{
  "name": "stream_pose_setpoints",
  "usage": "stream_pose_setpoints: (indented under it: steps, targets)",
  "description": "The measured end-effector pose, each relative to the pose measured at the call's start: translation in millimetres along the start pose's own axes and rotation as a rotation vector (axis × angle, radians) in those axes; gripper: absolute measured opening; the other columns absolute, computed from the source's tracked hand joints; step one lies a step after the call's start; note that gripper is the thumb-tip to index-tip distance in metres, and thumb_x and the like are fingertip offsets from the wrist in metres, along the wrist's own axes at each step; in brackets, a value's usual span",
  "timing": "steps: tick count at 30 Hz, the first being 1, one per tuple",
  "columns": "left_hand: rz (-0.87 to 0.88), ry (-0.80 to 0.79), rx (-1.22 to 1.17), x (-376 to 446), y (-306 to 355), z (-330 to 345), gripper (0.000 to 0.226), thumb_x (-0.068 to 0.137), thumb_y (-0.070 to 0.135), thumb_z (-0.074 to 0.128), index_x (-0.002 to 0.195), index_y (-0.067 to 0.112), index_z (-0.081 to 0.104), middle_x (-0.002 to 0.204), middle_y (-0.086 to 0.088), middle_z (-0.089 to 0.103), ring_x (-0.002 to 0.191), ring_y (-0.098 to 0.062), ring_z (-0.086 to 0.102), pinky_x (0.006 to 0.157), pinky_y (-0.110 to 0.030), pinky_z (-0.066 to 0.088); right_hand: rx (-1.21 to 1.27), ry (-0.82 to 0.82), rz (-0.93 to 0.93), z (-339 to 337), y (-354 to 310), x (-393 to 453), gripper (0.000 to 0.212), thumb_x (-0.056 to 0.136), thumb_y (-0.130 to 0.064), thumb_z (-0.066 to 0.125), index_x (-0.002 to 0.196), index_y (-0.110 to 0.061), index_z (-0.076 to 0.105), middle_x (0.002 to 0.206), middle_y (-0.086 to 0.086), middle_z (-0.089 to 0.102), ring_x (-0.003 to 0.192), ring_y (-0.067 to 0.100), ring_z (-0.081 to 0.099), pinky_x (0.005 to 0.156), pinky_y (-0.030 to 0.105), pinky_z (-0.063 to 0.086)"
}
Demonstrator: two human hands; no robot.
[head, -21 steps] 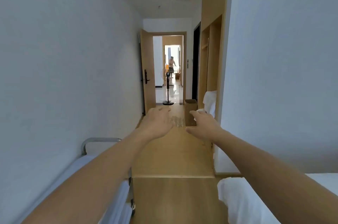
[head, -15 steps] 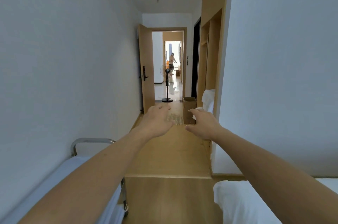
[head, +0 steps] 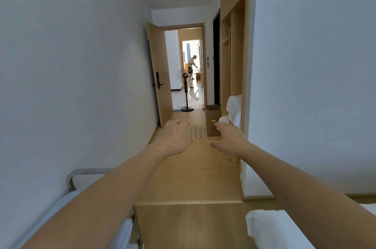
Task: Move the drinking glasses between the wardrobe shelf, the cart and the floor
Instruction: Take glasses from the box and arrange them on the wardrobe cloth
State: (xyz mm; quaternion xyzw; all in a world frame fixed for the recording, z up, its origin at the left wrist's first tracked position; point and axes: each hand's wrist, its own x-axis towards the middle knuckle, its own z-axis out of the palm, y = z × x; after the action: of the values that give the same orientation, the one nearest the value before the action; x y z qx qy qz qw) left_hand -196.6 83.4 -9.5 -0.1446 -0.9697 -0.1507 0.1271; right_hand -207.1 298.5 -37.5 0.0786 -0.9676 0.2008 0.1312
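reaching forward with two bare hands, left hand and right hand, both with fingers spread loose and grasping nothing. standing upright in tidy rows on the wooden floor far ahead, a cluster of clear drinking glasses, too small to count, just beside one brown cardboard box. showing at lower left, one metal-railed cart.

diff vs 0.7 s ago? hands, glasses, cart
The view has tilted up slightly and moved forward: the cart handle sits lower and further left in frame. The left hand and right hand remain outstretched, fingers relaxed, holding nothing. The drinking glasses stay clustered on the floor beside the cardboard box.
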Motion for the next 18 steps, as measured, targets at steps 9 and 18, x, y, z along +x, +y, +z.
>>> stream_pose_setpoints:
  steps: [9,18]
  targets:
    - [0.062,0.025,-0.035,111.4,-64.2,8.0,0.065,0.094,0.046,0.059,0.152,0.024,0.04,0.155,-0.002,0.041,0.144,-0.027,0.03,0.113,-0.043,0.036,-0.038,0.002,0.013,27.5,-10.6,111.4,0.078,0.089,-0.049,0.067,0.154,-0.019,0.035,0.152,0.009,0.046,0.134,0.031,0.048,0.105,0.044,0.045]
    - [0.113,0.013,-0.069,215.3,-145.6,17.9,0.064,0.095,0.045,0.059,0.152,0.022,0.041,0.155,-0.003,0.042,0.143,-0.027,0.034,0.115,-0.042,0.034,-0.017,0.033,0.035,66.9,-36.7,225.2,0.073,0.086,-0.047,0.069,0.149,-0.021,0.043,0.146,0.008,0.052,0.13,0.03,0.051,0.101,0.041,0.046]
